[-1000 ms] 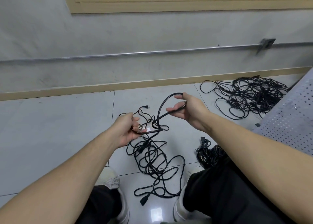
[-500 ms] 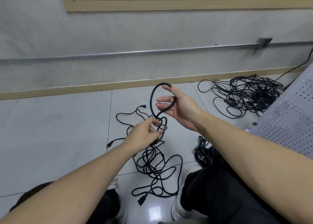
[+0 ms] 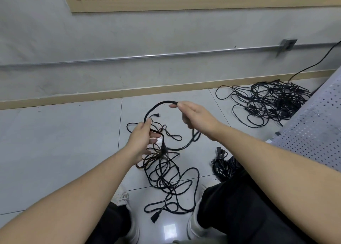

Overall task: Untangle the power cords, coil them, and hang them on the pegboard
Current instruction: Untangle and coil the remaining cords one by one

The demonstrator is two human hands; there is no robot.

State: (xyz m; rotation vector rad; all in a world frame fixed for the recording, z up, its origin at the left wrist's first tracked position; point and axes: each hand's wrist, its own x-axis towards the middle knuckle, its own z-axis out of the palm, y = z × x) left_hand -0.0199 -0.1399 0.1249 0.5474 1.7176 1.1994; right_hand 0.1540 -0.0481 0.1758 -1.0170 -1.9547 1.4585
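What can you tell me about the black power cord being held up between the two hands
The black power cord is a thick, smooth, rubbery-looking cable. It arches in the air between the left hand, which grips it low, and the right hand, which pinches it at the top of the arch. From the right hand it drops back down and curves toward the left hand, forming a loop. Below, it runs into a loose tangle of cord lying on the tiled floor, with a black plug at one end.

Bare grey floor tiles (image 3: 60,142) left of the loose black cord tangle (image 3: 166,175) give open passage, while right side is crowded by big black cord heap (image 3: 267,103), small coiled bundle (image 3: 222,168) and perforated grey metal panel (image 3: 317,129).
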